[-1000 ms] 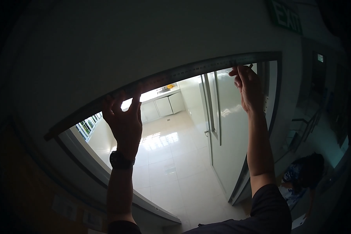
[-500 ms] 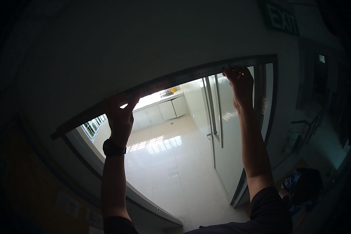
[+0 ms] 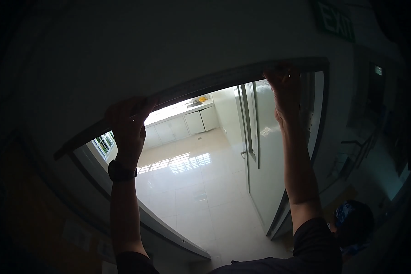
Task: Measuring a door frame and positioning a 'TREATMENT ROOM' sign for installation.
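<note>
A long, dark flat strip (image 3: 205, 84) runs along the top of the doorway, its left end lower in view than its right. Faint small marks show along it, but its exact kind is too dark to tell. Both my arms are raised to it. Toward its left part, my left hand (image 3: 129, 121), with a dark watch (image 3: 122, 171) on the wrist, has its fingers closed at the strip. Near the right end, my right hand (image 3: 283, 91) grips with thumb and fingers bent together. Shadow hides most fingertips.
A pale door (image 3: 267, 150) stands open on the right, with a door leaf edge (image 3: 169, 230) at lower left. Beyond lie a tiled floor (image 3: 192, 192) and white cabinets (image 3: 187, 125). A green sign (image 3: 335, 20) hangs upper right. Another person (image 3: 355, 223) is at lower right.
My left hand has moved left and slightly up along the strip, and its fingers lie closer together. My right hand has risen a little. The other person's head has shifted slightly.
</note>
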